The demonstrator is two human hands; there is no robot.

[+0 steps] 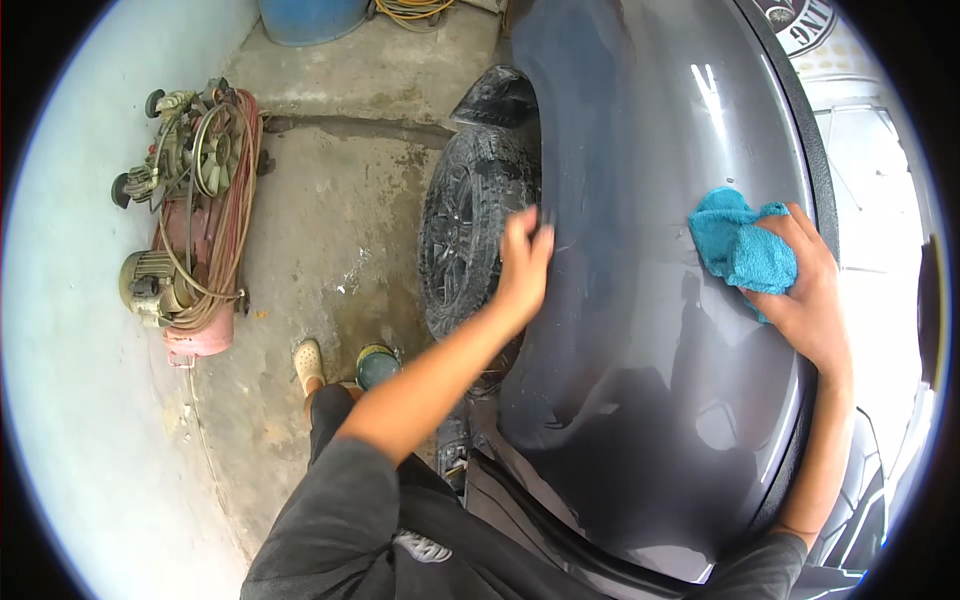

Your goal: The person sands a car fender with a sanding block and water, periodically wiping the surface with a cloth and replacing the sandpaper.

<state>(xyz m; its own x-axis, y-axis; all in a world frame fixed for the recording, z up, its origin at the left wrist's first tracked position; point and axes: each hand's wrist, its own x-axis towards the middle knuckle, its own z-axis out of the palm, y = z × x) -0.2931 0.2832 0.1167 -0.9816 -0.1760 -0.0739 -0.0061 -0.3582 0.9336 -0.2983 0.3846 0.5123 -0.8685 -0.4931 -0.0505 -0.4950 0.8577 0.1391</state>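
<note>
A glossy dark grey car panel (640, 270) fills the right, with a wheel (465, 235) to its left. The right hand (805, 305) grips a bunched blue cloth (745, 245) on the panel's right side; flatter folds should wipe more evenly. The left hand (525, 265) is near the wheel, grip unclear.

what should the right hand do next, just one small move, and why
I'd probably slide the blue cloth slightly forward over the car panel: the right hand has it bunched on the paint, and a small dark speck shows just beyond it.
</note>
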